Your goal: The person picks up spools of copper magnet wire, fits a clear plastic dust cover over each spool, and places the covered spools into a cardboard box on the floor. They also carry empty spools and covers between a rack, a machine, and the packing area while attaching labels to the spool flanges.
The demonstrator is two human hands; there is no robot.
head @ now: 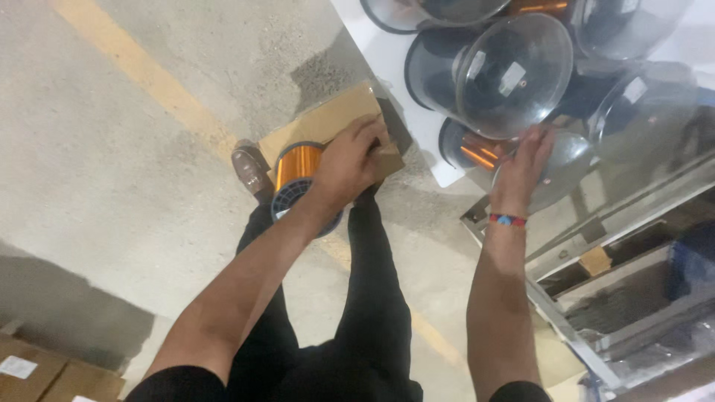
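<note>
Copper wire spool point(298, 175) gripped by top flange in left hand point(350, 165), fingers closed over it, held low above concrete floor point(112, 186) over cardboard sheet point(331, 119), off the white table. Right hand point(521, 167) open, fingers spread, touching clear flange of another spool point(477, 152) at white table point(387, 59) edge. More clear-flanged spools point(514, 74) crowd that corner. Looks like one spool off, second not yet gripped, several left.
</note>
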